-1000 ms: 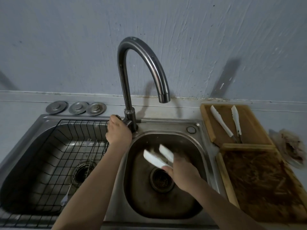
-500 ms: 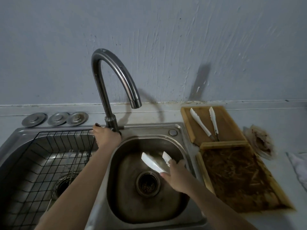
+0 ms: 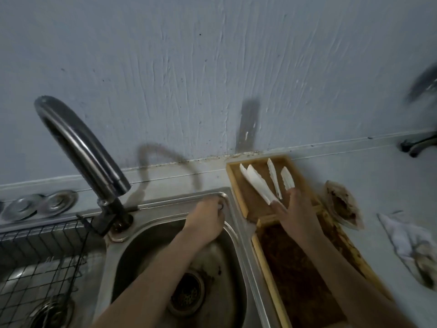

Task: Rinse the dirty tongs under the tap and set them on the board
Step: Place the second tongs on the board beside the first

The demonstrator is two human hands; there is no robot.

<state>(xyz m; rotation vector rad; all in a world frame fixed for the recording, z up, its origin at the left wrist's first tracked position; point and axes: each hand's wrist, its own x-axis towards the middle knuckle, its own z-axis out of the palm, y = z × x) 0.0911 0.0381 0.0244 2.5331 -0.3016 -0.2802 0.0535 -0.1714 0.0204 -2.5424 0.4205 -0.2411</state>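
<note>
My right hand [image 3: 296, 210] is over the upper wooden board [image 3: 236, 185], shut on a pair of white-tipped tongs [image 3: 257, 184]. The tongs point away from me and their second blade [image 3: 287, 181] shows above my fingers. Another pair of tongs [image 3: 274, 178] lies on the same board, partly under the held pair. My left hand [image 3: 208, 216] rests on the back right rim of the right sink basin [image 3: 227, 256], fingers curled with nothing in them. The tap [image 3: 82, 147] arches at the left, and I see no water running.
A second, soiled wooden board [image 3: 295, 268] lies in front of the first. A crumpled stained wrapper [image 3: 340, 204] and a white cloth [image 3: 402, 235] lie to the right. The left basin holds a wire rack [image 3: 35, 256]. Metal drain covers [image 3: 54, 202] sit behind it.
My right hand has carried the tongs out of the basin and right onto the upper board. My left hand has left the tap base for the basin's back right rim. The view has swung right.
</note>
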